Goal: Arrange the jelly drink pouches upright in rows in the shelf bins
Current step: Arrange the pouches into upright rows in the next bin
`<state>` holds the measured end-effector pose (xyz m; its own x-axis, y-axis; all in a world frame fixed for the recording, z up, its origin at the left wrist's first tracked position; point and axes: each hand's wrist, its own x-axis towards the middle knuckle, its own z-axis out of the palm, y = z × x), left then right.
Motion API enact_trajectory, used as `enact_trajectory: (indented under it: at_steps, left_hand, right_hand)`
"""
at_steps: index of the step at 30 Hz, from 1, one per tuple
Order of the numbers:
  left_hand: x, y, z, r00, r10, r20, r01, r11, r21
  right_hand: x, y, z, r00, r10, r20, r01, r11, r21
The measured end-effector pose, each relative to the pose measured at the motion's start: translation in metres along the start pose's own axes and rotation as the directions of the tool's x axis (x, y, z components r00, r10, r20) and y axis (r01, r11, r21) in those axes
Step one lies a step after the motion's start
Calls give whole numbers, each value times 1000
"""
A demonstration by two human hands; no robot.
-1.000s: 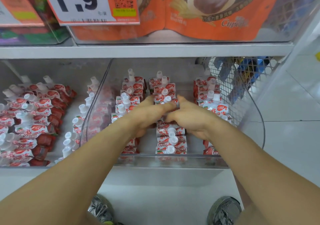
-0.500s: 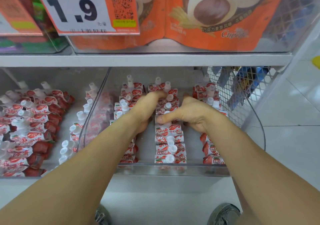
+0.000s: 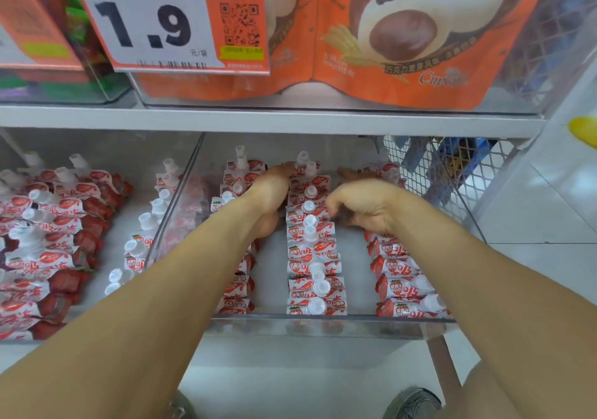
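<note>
Red-and-white jelly drink pouches with white caps stand in three rows in a clear shelf bin [image 3: 323,325]. The middle row [image 3: 315,266] runs front to back between a left row [image 3: 239,286] and a right row [image 3: 400,283]. My left hand [image 3: 268,192] lies against the left side of the middle row, fingers reaching to the rearmost pouches. My right hand [image 3: 361,205] presses the same row from its right side, fingers pointing toward the back and blurred. Both forearms hide parts of the outer rows.
A neighbouring bin to the left holds leaning pouches [image 3: 48,257] and a row of caps [image 3: 142,244]. A white shelf edge [image 3: 290,121] hangs overhead with marshmallow bags [image 3: 403,30] and a price tag [image 3: 145,24]. Wire mesh [image 3: 429,166] closes the right side. A shoe [image 3: 413,402] shows below.
Both hands have slid from the middle of the centre row toward the back of the bin. More upright pouches now show at the front of that row.
</note>
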<state>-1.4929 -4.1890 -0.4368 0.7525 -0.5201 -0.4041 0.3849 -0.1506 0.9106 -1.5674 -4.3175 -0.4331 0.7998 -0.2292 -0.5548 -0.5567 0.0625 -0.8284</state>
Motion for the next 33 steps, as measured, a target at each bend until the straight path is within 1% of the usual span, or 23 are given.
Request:
enact_trajectory:
  at_steps: [1, 2, 4, 6, 9, 13, 15, 18, 21, 24, 26, 27, 30, 33]
  left_hand:
    - [0, -1, 0, 1000, -6, 10, 7, 1000, -10]
    - [0, -1, 0, 1000, -19, 20, 19, 1000, -19]
    - [1, -3, 0, 999, -39, 34, 39, 999, -16]
    - [2, -3, 0, 998, -40, 37, 40, 999, 13]
    - [5, -4, 0, 999, -31, 41, 29, 998, 60]
    - [4, -3, 1, 996, -25, 90, 19, 997, 74]
    - [4, -3, 0, 996, -16, 83, 9, 997, 77]
    - [5, -4, 1, 997, 15, 70, -21, 996, 84]
    - [6, -5, 3, 996, 52, 70, -57, 997, 60]
    - [6, -3, 3, 995, 51, 88, -54, 998, 34]
    - [7, -5, 2, 995, 55, 85, -60, 996, 66]
    - [8, -6, 2, 995, 52, 85, -60, 994, 93]
    - [11, -8, 3, 995, 21, 93, -37, 986, 165]
    - [15, -8, 4, 996, -7, 93, -10, 984, 176]
  right_hand:
    - [-1, -1, 6, 1000, 12, 17, -11, 1000, -26]
    - [1, 0, 10, 999, 10, 47, -10, 1000, -9]
    - [5, 1, 15, 997, -38, 63, 35, 998, 56]
    - [8, 5, 17, 993, -93, 70, 88, 994, 64]
    - [11, 12, 13, 982, -120, 143, 118, 993, 26]
    - [2, 9, 16, 977, -115, 177, 119, 993, -14]
    - [1, 8, 16, 981, -112, 158, 117, 993, -27]
    - [9, 9, 12, 989, -142, 44, 144, 987, -63]
    - [39, 23, 0, 978, -199, -67, 194, 978, -81]
    - [43, 25, 1, 969, -226, -103, 218, 973, -79]
    - [36, 18, 6, 970, -222, -93, 214, 973, -91]
    - [35, 17, 6, 969, -226, -102, 213, 969, -127]
    - [33, 14, 5, 942, -272, -195, 235, 953, -193]
    - [20, 7, 12, 946, -273, -173, 215, 932, -292]
